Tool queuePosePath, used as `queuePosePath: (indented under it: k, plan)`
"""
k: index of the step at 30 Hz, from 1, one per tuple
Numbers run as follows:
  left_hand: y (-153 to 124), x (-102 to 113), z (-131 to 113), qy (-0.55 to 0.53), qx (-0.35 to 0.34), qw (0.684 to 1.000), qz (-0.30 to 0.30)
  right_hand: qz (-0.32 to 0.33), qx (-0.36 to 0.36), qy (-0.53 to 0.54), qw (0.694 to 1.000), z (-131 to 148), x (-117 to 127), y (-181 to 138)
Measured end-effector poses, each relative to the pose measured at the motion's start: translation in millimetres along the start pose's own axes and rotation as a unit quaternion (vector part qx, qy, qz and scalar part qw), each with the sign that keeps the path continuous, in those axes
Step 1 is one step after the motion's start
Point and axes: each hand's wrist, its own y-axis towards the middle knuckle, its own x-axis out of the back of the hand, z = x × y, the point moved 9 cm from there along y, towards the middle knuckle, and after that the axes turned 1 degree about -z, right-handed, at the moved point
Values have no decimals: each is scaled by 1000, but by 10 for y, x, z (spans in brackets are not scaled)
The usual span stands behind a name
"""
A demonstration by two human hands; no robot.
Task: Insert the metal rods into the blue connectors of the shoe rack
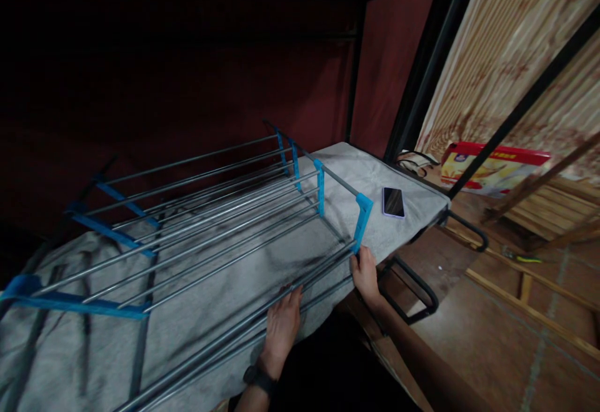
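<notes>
Head view. Folding rack (206, 221) of grey metal tubes and blue brackets lay spread lengthwise over a bed (384, 171) with a pale grey cover. Its left end reached the left side of the view; its right end stopped short of the bed's right edge. Far tubes ran beside the dark red wall (304, 96), near ones along the bed's near edge.

Left hand (284, 321): back upward over the near tubes, fingers together, only slightly bent, tips on the metal. Could not tell whether any curled beneath. Dark watch (259, 379) on that wrist.

Right hand (365, 274): at the near right corner of the rack, fingers closed on it where the tubes met the lower end of a blue bracket (362, 221). Exact wrap of the fingertips hidden.

Phone (393, 202), screen dark, lay on the cover near the bed's near right corner, just right of that bracket and apart from it. Dark metal loops (434, 302) jutted out below the near edge.

Past the right edge: red and yellow box (492, 171) before a striped, patterned curtain (520, 68). Wooden frame (525, 288) lay on the tiled floor (506, 349).
</notes>
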Motion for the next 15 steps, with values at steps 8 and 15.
queuePosePath:
  k: [8, 15]
  plan:
    - [5, -72, -6, 5, 4, 999, 45, 5, -12, -7, 1000, -5, -10, 12]
    - [13, -63, -10, -1, 3, 999, 53, -4, -14, 14, 1000, 19, 19, 13]
